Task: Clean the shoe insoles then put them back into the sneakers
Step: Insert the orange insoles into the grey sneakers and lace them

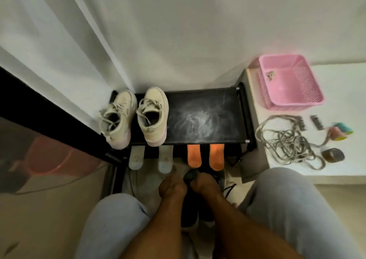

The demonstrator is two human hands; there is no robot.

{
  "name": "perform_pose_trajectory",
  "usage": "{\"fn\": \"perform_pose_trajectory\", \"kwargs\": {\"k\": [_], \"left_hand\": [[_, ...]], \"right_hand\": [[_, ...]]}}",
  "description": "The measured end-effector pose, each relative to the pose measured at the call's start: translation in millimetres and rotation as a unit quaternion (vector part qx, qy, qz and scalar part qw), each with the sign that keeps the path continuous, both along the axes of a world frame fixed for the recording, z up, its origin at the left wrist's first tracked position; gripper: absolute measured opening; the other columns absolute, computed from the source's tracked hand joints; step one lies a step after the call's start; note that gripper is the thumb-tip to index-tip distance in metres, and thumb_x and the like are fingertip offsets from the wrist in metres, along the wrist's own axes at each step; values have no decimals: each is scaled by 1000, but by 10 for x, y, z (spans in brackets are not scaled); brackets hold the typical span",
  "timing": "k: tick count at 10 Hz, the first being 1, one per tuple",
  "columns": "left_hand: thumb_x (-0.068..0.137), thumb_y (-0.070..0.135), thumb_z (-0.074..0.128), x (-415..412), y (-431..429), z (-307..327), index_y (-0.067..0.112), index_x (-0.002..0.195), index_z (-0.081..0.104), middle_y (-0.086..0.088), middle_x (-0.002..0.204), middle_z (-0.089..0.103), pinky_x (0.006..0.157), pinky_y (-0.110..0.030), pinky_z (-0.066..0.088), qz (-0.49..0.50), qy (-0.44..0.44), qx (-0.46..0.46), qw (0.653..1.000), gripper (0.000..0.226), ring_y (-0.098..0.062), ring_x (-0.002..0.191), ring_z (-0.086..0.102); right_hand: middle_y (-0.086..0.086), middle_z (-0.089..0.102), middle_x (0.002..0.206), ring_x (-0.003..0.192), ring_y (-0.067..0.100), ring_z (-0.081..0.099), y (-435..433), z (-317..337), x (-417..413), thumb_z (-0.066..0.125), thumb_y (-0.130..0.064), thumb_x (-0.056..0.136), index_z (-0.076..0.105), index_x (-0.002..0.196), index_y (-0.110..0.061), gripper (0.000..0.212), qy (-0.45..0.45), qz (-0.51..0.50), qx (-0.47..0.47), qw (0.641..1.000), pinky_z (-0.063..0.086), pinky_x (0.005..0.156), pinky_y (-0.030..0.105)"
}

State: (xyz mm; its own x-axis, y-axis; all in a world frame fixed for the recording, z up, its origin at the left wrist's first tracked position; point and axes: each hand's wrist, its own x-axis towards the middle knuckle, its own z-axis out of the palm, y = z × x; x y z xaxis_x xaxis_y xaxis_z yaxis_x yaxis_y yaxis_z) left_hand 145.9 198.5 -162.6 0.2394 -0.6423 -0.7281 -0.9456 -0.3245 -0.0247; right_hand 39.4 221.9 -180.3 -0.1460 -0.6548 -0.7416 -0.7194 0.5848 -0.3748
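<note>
Two cream sneakers (118, 118) (153, 116) stand side by side on the left of a black rack top (204, 116). Below its front edge lean two pale grey insoles (136, 157) (165, 158) and two orange insoles (194, 155) (217, 156). Lower down, my left hand (173, 187) and my right hand (206, 185) are close together around a dark object (191, 175), which looks like a black shoe (190, 215) between my knees. Both hands' fingers curl onto it; the exact grip is hidden.
A pink plastic basket (291, 84) sits on a white ledge (336, 159) at right, with tangled grey laces (287, 141), a small round dark item (333, 154) and colourful bits. A white curtain hangs behind the rack. A reddish basin (49, 155) lies left.
</note>
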Motion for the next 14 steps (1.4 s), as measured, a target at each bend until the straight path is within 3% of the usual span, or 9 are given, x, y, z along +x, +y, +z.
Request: {"fn": "perform_pose_trajectory", "kwargs": {"k": [3, 4, 5, 6, 7, 9, 11, 12, 14], "left_hand": [[89, 53, 66, 56, 267, 1173, 11, 124, 63, -10, 131, 63, 86, -33, 49, -57, 72, -113, 989, 54, -30, 119, 61], [83, 55, 66, 85, 361, 1540, 13, 92, 60, -11, 108, 70, 71, -30, 45, -67, 92, -153, 982, 44, -30, 100, 67], [80, 61, 66, 151, 387, 1803, 13, 73, 54, -10, 88, 64, 62, -29, 39, -69, 126, -181, 973, 50, -29, 83, 64], [77, 59, 68, 195, 369, 2027, 8, 78, 64, -15, 79, 66, 59, -32, 38, -59, 175, -185, 965, 51, -30, 75, 65], [74, 50, 70, 206, 289, 2206, 11, 61, 55, -12, 59, 63, 55, -32, 48, -71, 206, -151, 964, 44, -31, 59, 65], [61, 51, 60, 114, -60, 2506, 10, 62, 55, -9, 57, 57, 54, -34, 42, -101, 246, -209, 941, 41, -25, 53, 55], [75, 40, 69, -96, -576, 2468, 18, 71, 57, 4, 66, 61, 62, -31, 46, -64, 254, -298, 918, 26, -18, 64, 58], [76, 43, 68, -210, -849, 2161, 26, 80, 60, 7, 76, 65, 66, -31, 51, -56, 240, -332, 911, 20, -16, 74, 62], [83, 42, 70, -343, -1190, 1583, 25, 84, 60, 8, 74, 62, 54, -27, 40, -43, 238, -355, 903, 19, -11, 68, 58]], "right_hand": [[20, 64, 130, 120, 36, 60, 177, 1397, -208, 48, -31, 100, 67, 118, -1, 40, 24, 18, -93, 995, 48, 95, 35], [21, 62, 131, 119, 37, 59, 235, 1750, -234, 47, -36, 96, 65, 123, -2, 47, 11, 15, -94, 995, 48, 97, 39], [20, 67, 121, 106, 36, 63, 237, 2034, -279, 47, -41, 93, 69, 116, -5, 48, -4, 19, -127, 992, 49, 91, 39], [13, 68, 80, 72, 30, 64, 233, 2307, -342, 52, -26, 87, 68, 79, -6, 27, -2, 49, -107, 993, 47, 63, 29], [13, 64, 64, 54, 25, 56, 168, 2504, -387, 56, -23, 76, 63, 69, -7, 19, -9, 53, -94, 994, 42, 53, 28], [7, 55, 42, 41, 20, 48, -137, 2859, -556, 52, -26, 82, 57, 55, -10, 32, -7, 63, -135, 989, 41, 56, 32], [18, 61, 68, 75, 36, 60, -703, 2723, -781, 45, -28, 93, 57, 61, -3, 42, -12, 58, -215, 975, 49, 78, 47], [15, 62, 68, 74, 34, 62, -1008, 2443, -874, 48, -31, 94, 61, 66, -2, 42, -9, 58, -228, 972, 52, 79, 48], [8, 58, 61, 60, 24, 54, -1460, 1828, -974, 55, -34, 90, 53, 58, -9, 41, 19, 39, -241, 970, 38, 53, 32]]}}
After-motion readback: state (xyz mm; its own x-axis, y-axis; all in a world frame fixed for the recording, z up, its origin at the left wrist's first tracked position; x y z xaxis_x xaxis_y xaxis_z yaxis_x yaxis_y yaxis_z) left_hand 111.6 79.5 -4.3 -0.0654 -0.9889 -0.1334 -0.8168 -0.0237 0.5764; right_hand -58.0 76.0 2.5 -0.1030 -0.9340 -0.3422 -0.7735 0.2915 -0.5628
